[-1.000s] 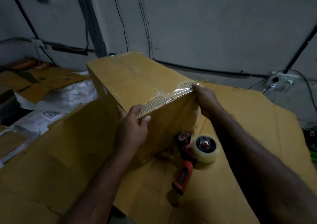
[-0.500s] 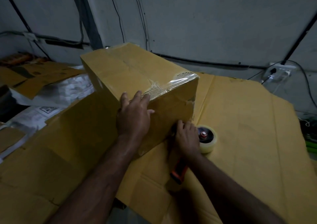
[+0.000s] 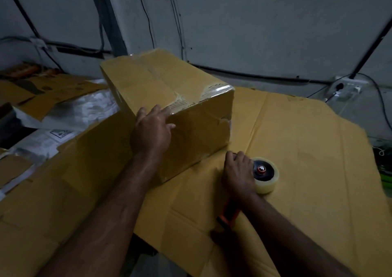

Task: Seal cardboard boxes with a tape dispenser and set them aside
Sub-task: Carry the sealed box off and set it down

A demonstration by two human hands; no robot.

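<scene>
A closed yellow-brown cardboard box (image 3: 169,85) stands on flattened cardboard, with shiny clear tape along its near top edge. My left hand (image 3: 151,131) lies flat against the box's near left corner, fingers straight over the taped edge. To the right of the box lies the tape dispenser (image 3: 264,176), with an orange handle and a roll of clear tape. My right hand (image 3: 238,174) is over the dispenser's body, fingers curled round it; the handle sticks out below my wrist.
A large flattened cardboard sheet (image 3: 307,160) covers the work surface. More flat cardboard (image 3: 53,90) and printed papers (image 3: 63,115) lie at the left. Cables and a wall socket (image 3: 347,88) run along the grey wall behind.
My right hand left the box's taped top edge and came down onto the tape dispenser. My left hand slid slightly along the box corner.
</scene>
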